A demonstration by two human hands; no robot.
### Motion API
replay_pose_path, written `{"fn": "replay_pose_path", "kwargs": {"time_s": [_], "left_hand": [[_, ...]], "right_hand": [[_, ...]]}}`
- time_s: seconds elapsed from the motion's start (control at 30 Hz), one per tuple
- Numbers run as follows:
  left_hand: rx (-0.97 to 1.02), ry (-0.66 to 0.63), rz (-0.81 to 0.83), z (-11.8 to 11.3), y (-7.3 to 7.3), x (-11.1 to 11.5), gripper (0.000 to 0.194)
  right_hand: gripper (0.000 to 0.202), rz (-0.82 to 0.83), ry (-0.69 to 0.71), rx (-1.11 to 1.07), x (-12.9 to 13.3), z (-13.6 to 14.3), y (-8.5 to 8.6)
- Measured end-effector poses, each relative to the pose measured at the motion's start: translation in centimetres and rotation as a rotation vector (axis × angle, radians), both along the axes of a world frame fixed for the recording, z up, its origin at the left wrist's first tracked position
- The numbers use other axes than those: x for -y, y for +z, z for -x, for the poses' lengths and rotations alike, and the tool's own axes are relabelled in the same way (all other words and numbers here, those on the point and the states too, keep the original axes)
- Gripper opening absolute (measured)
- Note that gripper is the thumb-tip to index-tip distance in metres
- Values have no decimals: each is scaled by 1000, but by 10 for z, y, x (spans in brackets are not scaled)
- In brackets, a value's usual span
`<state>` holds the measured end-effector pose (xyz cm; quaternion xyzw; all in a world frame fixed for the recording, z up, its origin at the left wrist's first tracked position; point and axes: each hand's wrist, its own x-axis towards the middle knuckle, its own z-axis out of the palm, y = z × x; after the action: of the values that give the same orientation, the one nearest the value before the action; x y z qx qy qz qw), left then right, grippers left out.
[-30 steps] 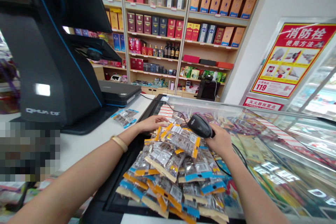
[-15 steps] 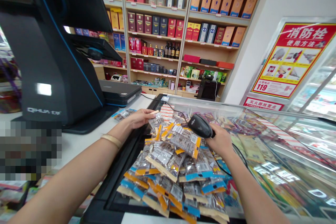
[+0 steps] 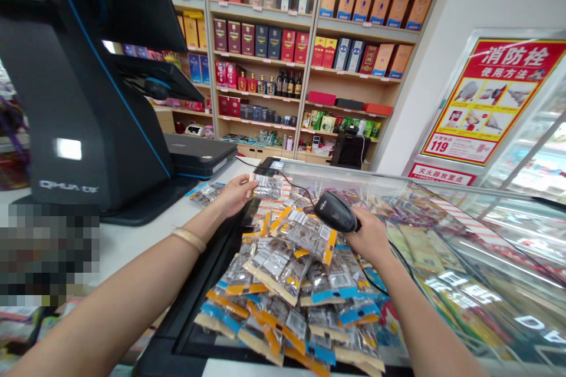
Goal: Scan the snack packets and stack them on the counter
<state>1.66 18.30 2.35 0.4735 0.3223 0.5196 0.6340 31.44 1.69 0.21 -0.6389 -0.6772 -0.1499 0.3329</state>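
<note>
My left hand (image 3: 237, 194) pinches one end of a small clear snack packet (image 3: 267, 187), raised above the far left side of the pile. My right hand (image 3: 369, 237) is wrapped round the handle of a black barcode scanner (image 3: 336, 212), whose head points left toward the packet. Below both hands lies a heap of snack packets (image 3: 276, 265) with orange, blue and cream edges, several showing printed barcodes. The heap rests on the glass top of a display case (image 3: 446, 212). The scanner's trigger is hidden by my fingers.
A dark checkout terminal (image 3: 101, 118) stands on the white counter (image 3: 132, 247) at left. Several more packets (image 3: 206, 193) lie beside it. The scanner's cable (image 3: 298, 184) crosses the glass. Behind are shelves of boxed bottles (image 3: 265, 62), and a red wall sign (image 3: 495, 100) hangs at right.
My left hand has lifted the packet up from the pile's far side and turned it so its printed face shows. My right hand and the scanner are nearly still.
</note>
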Motion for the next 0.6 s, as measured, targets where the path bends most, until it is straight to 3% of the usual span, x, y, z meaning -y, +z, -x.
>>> {"fn": "replay_pose_path", "kwargs": {"time_s": [0.17,0.6], "left_hand": [[-38,-65,-60,-6,-4,6,23],[-39,-98,-70,-9,-7,8,29]], "right_hand": [[30,8,103,-51,-1,4,0],[32,51,109,-55,-3,2,-2]]}}
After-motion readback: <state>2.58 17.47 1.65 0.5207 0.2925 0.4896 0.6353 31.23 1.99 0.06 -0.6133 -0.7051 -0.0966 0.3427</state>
